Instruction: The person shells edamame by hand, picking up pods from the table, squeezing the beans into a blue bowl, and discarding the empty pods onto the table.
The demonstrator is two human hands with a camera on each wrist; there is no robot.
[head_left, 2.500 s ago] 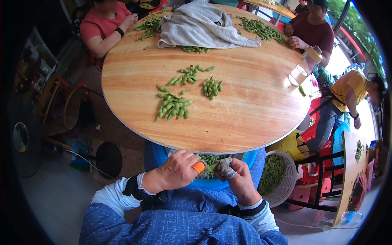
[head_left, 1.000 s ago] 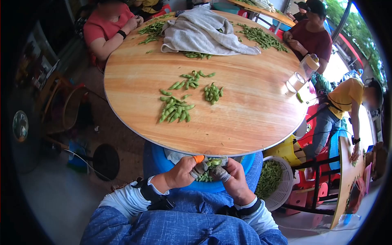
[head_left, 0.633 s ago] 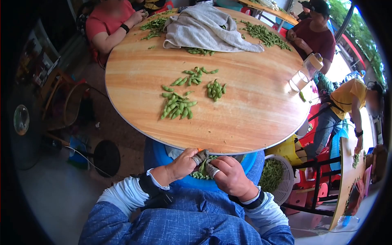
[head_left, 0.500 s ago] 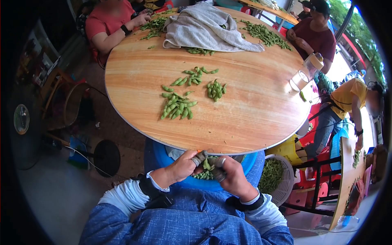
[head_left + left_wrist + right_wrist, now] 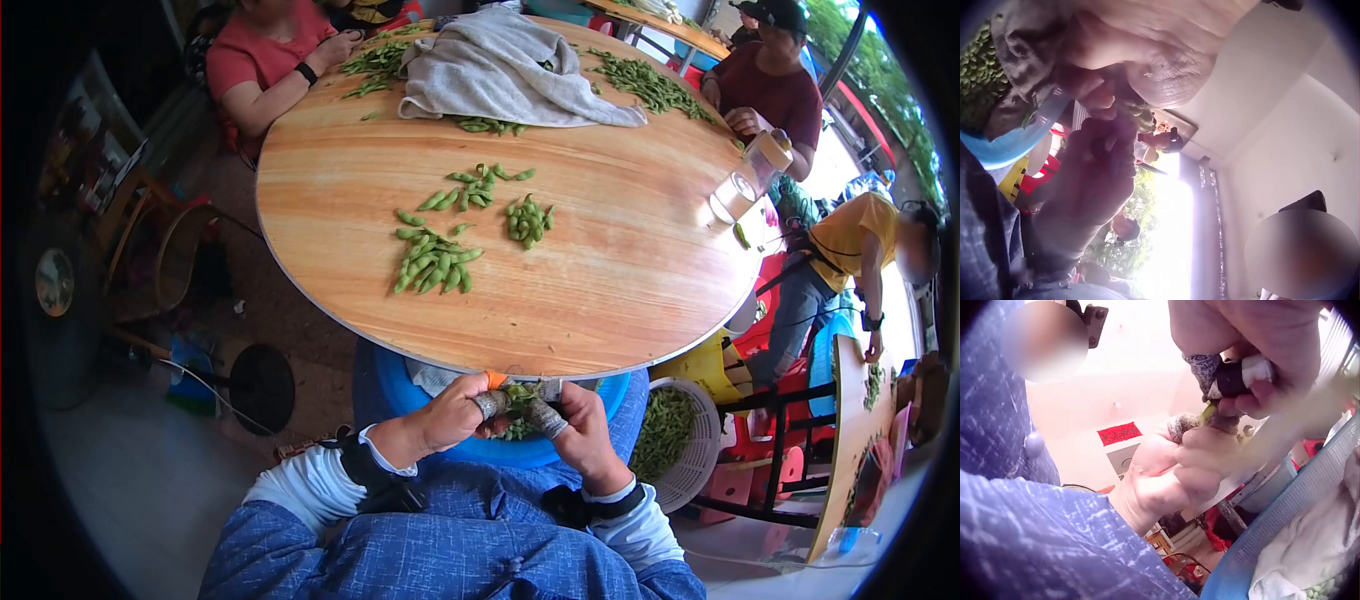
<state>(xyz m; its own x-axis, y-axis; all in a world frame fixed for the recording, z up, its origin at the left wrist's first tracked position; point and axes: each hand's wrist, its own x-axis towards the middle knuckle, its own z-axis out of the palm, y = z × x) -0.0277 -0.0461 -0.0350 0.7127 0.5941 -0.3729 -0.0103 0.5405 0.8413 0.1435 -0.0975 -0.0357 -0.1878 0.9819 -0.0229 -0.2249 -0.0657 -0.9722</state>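
My left hand (image 5: pixel 450 414) and right hand (image 5: pixel 587 432) meet just below the table's near edge. Between their wrapped fingertips they pinch a green soybean pod (image 5: pixel 518 398), partly covered by the fingers. In the right wrist view a sliver of the pod (image 5: pixel 1207 413) shows between the thumbs. Grey wrappings cover both thumbs, and an orange band (image 5: pixel 496 379) circles a left finger. Below the hands, a blue basin (image 5: pixel 490 456) on the lap contains shelled green beans (image 5: pixel 982 65) and a pale cloth (image 5: pixel 1291 565).
Soybean pods (image 5: pixel 437 262) lie in small piles on the round wooden table (image 5: pixel 600 290). Farther back are a grey towel (image 5: pixel 500 75), more pods (image 5: pixel 650 85) and a clear jar (image 5: pixel 735 195). A white basket of pods (image 5: pixel 690 430) stands at right. Several people sit or stand around.
The right hand has turned from a lowered, sideways pose so its wrapped thumb lies against the pod, opposite the left. The left hand has stayed nearly in place.
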